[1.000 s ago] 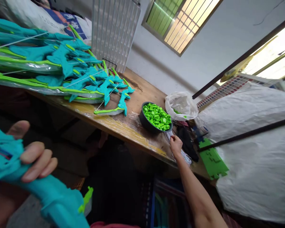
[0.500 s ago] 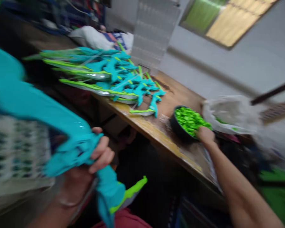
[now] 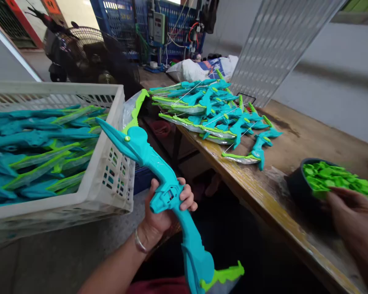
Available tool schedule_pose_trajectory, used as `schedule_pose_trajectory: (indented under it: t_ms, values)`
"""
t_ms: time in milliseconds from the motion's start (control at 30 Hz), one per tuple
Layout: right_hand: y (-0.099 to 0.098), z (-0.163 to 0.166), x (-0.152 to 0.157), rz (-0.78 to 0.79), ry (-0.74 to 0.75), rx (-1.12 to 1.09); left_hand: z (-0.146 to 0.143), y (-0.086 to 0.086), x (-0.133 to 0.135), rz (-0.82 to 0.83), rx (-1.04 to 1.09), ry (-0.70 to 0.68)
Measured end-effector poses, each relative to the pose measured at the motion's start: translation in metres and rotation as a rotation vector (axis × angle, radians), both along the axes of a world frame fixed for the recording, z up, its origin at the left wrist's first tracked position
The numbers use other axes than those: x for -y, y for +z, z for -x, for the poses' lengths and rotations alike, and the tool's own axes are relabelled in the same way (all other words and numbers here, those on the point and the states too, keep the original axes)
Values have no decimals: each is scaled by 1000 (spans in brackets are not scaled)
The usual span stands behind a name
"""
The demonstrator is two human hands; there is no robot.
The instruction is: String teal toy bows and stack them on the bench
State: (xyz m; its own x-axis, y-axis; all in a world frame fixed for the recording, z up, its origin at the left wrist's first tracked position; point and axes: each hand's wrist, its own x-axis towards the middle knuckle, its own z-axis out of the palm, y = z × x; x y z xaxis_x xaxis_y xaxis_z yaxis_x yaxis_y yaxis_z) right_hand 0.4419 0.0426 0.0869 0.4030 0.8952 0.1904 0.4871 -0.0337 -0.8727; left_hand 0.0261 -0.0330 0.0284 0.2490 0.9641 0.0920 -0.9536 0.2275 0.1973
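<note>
My left hand is wrapped around the middle grip of a turquoise toy bow, which lies slantwise before me. The bow has bright green and clear limb pieces at both ends and a small slot in its centre. Over the near rim of a dark bowl, my right hand pinches a small green plastic piece. The bowl is heaped with similar green pieces. Part of the right hand is blurred.
On the left stands a white plastic crate full of turquoise and green bow parts. Several strung toy bows are piled on the wooden table, near its front edge. Behind them are a white sack and a corrugated panel.
My view has swung left, bringing the crate into sight. The toy bow stays in my left hand. My right hand has drawn back to the bowl's near rim with a green piece in its fingers.
</note>
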Motion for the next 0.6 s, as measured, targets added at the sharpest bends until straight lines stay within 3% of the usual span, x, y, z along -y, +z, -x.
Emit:
schedule_pose_trajectory:
  t_ms: [33,67,167,267,333,433,500,600]
  values:
    - [-2,28,7,-10,-56,-25,-3,-1,0,0,-1,-8]
    - [-3,59,14,8,-3,-123,-6,-1,1,-1,-3,-17]
    - [-6,150,35,154,335,-408,-15,-2,5,-8,-11,-42]
    - [-11,216,52,230,545,-733,-19,-6,11,17,-18,-70]
    - [-14,238,61,269,631,-877,-18,-10,16,54,-21,-82]
    - [-16,250,69,286,695,-915,-17,-19,20,130,-13,-92]
    - [-16,251,72,235,722,-847,-17,-23,21,168,-2,-92]
    - [-11,248,78,-5,723,-569,-19,-25,21,190,15,-92]
